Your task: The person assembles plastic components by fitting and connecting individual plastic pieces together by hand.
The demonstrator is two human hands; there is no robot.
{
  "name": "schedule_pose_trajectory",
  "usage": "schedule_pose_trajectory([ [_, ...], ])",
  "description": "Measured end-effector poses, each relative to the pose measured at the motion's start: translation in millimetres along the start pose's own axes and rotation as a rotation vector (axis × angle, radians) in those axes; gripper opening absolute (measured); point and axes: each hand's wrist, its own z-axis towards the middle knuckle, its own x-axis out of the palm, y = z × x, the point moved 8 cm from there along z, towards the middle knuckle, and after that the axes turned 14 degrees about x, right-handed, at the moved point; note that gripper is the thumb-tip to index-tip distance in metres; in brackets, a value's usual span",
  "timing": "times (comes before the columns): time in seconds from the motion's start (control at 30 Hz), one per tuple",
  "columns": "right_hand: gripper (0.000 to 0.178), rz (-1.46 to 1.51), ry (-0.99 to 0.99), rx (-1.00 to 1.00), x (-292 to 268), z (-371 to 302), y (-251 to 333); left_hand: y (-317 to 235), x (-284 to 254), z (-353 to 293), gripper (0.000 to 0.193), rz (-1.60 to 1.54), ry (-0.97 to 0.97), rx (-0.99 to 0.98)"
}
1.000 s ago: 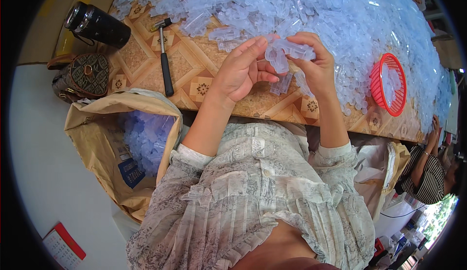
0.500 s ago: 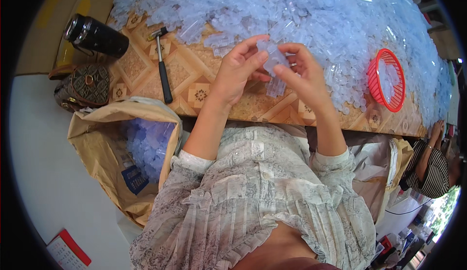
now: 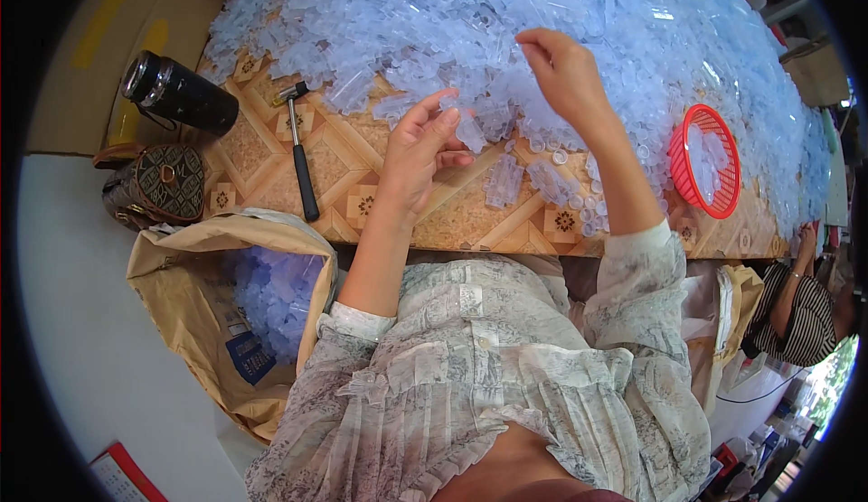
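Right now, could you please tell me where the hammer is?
In the head view the hammer lies on the patterned table, left of the left hand, beside the black flask.

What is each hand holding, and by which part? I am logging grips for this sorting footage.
The left hand pinches a small clear plastic tube by its near end. The right hand reaches into the pile; any hold there cannot be told.

Patterned wooden table (image 3: 271,154); pale floor (image 3: 81,339), perhaps tiled; daylight at right.
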Motion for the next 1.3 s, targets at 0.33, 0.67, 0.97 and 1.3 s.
schedule_pose_trajectory([
  [0.33,0.036,-0.44,-0.048,-0.413,54.4,37.8,2.2,6.4,2.6,-3.8,0.04,-0.034,0.027,-0.048],
  [0.67,0.019,-0.409,-0.119,-0.51,26.4,20.1,15.8,7.0,-0.8,4.3,0.042,-0.255,0.044,-0.044],
  [0.97,0.022,-0.22,-0.023,-0.128,26.2,-23.0,8.4,14.0,-3.4,5.2,0.041,-0.265,-0.006,-0.065],
  [1.3,0.024,0.14,0.127,0.054,33.5,-43.7,19.1,4.9,-2.7,15.1,0.038,-0.254,-0.104,-0.031],
])
